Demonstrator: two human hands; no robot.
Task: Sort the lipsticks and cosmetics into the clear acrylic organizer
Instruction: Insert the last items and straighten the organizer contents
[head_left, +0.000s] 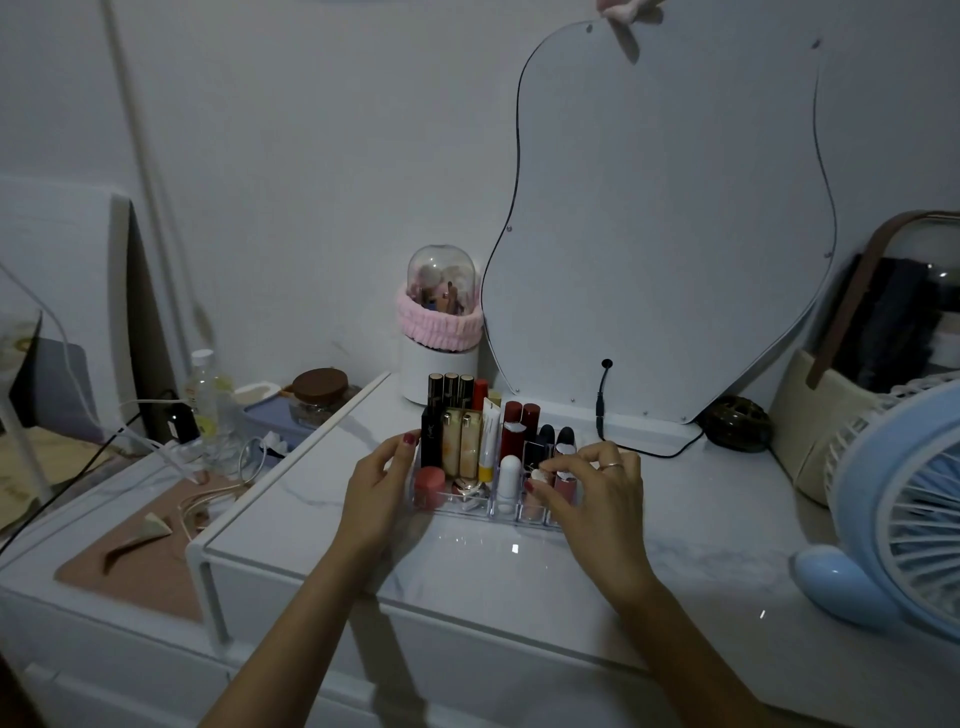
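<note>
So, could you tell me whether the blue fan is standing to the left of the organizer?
No, the blue fan stands at the far right of the tabletop, right of the organizer.

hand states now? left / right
Left hand: open, fingers against the left side of the clear organizer.
Right hand: fingertips pinched on a small lipstick in a front slot.

Dim room: white wall (291, 156), marble-topped dresser (519, 566), curvy mirror (670, 223).
</note>
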